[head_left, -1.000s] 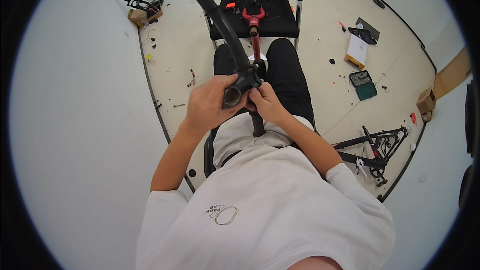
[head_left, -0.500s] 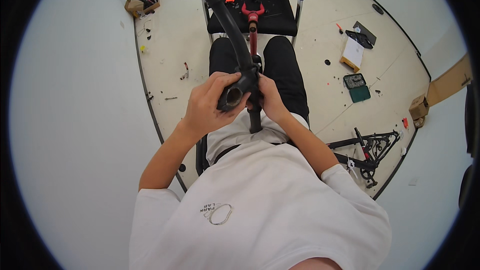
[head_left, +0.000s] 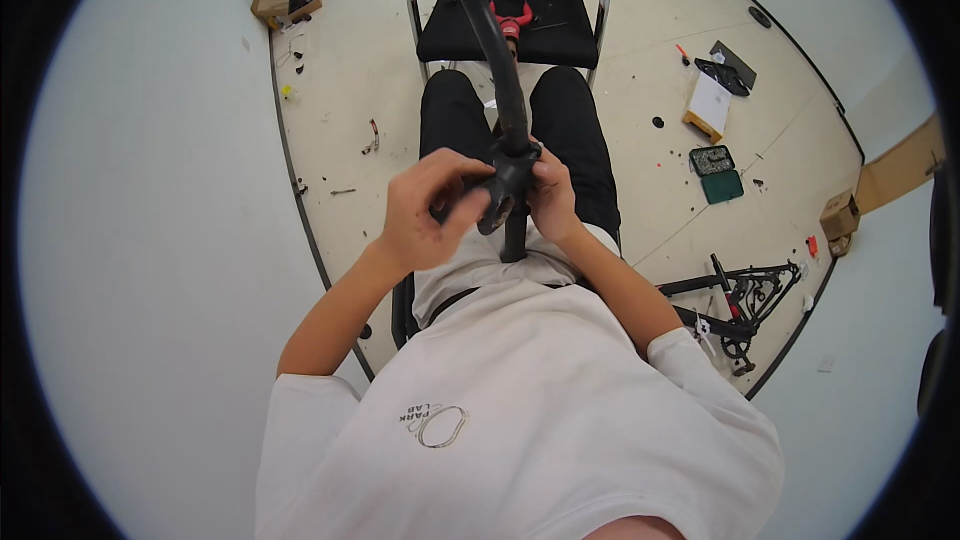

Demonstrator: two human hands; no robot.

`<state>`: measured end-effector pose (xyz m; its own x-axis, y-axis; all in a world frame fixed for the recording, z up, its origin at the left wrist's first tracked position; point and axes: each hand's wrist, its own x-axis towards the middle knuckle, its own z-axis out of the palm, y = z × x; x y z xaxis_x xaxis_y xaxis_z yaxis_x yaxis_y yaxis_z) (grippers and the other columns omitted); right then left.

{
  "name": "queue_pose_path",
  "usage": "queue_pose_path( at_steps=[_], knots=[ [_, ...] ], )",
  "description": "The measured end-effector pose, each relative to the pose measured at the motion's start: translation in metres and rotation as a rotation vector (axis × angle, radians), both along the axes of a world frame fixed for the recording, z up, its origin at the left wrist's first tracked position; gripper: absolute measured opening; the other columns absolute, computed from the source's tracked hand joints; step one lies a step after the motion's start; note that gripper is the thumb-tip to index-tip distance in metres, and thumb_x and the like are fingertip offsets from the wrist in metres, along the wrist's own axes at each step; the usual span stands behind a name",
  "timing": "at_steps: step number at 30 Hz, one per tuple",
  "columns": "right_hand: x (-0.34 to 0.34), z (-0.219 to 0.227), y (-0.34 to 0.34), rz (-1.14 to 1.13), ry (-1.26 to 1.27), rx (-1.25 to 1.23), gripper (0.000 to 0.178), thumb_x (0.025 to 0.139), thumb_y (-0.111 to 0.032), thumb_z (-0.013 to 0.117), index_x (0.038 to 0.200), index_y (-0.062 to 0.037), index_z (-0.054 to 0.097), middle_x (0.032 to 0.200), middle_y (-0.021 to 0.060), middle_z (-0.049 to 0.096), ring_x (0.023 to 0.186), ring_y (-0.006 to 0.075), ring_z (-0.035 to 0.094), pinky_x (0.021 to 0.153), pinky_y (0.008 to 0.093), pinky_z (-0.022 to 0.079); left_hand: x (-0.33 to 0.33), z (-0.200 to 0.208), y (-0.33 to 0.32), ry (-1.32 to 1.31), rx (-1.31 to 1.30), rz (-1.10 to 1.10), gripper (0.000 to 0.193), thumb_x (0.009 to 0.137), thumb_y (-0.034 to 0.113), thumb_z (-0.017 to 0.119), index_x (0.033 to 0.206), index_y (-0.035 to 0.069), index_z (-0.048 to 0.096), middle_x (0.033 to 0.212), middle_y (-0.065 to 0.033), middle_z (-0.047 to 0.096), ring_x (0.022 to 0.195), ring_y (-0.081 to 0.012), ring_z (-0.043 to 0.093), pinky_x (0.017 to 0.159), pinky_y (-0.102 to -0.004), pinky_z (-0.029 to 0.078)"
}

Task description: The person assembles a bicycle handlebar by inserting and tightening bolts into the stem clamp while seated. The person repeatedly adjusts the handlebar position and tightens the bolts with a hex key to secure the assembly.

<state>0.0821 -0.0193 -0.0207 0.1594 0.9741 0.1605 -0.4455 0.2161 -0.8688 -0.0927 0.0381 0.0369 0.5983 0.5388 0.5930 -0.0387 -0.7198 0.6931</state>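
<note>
A black bicycle handlebar (head_left: 498,65) rises from my lap past the top of the picture, its lower end against my shirt. A black stem (head_left: 509,180) is clamped round its middle, with the hollow end turned toward me. My left hand (head_left: 432,208) is curled at the stem's left side, fingertips and thumb at its end. A dark patch between its thumb and fingers is too blurred to name. My right hand (head_left: 552,198) grips the bar and stem clamp from the right, thumb near the clamp.
In front of my knees a black chair (head_left: 450,28) holds a red bicycle fork (head_left: 511,22) and small parts. A black bike frame (head_left: 735,305) lies on the floor at right, near an open green case (head_left: 716,175). A cardboard box (head_left: 285,10) stands far left.
The handlebar has swung to the right and become more upright, and the stem's hollow end has turned. My left hand has shifted slightly right and loosened round the stem.
</note>
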Motion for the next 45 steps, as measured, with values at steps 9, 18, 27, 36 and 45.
queue_pose_path(
  at_steps=[9,18,27,36,45],
  knots=[
    [0.0,-0.005,-0.002,-0.007,0.036,-0.008,0.061,0.082,-0.04,0.047,0.132,-0.0039,0.047,0.099,0.0019,0.061,0.077,0.0081,0.056,0.062,0.0226,0.046,0.026,0.019,0.004,-0.056,-0.092,0.287,0.012,0.082,0.004,0.071,0.092,-0.002,0.069,0.065,0.0015,0.06,0.056,-0.0017,0.05,0.051,-0.0178,0.039],
    [-0.003,-0.004,-0.002,0.028,-0.07,0.001,0.058,0.08,-0.041,0.048,0.126,-0.0048,0.049,0.089,-0.0007,0.06,0.072,0.0066,0.055,0.062,0.0211,0.045,0.026,0.019,0.006,-0.028,-0.131,0.31,0.012,0.082,0.005,0.072,0.091,-0.004,0.071,0.068,-0.0009,0.064,0.057,-0.0027,0.054,0.052,-0.0184,0.042],
    [-0.005,0.001,-0.004,0.027,-0.101,0.005,0.059,0.079,-0.043,0.048,0.123,-0.0043,0.051,0.086,-0.0009,0.059,0.07,0.0061,0.054,0.062,0.0204,0.044,0.027,0.023,0.001,-0.057,-0.238,0.279,0.012,0.084,0.006,0.07,0.089,-0.005,0.071,0.068,-0.0041,0.068,0.061,-0.0057,0.061,0.058,-0.0193,0.047],
    [-0.006,0.002,-0.004,0.018,-0.112,0.017,0.059,0.075,-0.04,0.049,0.121,-0.0035,0.052,0.081,-0.0006,0.057,0.066,0.0066,0.051,0.059,0.0205,0.04,0.028,0.021,0.002,-0.088,-0.265,0.252,0.011,0.086,0.004,0.068,0.088,-0.006,0.071,0.069,-0.0058,0.069,0.063,-0.0072,0.064,0.061,-0.0198,0.049],
    [-0.006,0.005,-0.005,0.017,-0.119,0.028,0.059,0.074,-0.039,0.049,0.121,-0.003,0.052,0.081,0.0005,0.058,0.066,0.0072,0.052,0.059,0.0208,0.041,0.026,0.021,0.003,-0.112,-0.293,0.225,0.012,0.086,0.004,0.067,0.091,-0.007,0.071,0.071,-0.0061,0.069,0.065,-0.0076,0.064,0.061,-0.0202,0.049]
  ],
)
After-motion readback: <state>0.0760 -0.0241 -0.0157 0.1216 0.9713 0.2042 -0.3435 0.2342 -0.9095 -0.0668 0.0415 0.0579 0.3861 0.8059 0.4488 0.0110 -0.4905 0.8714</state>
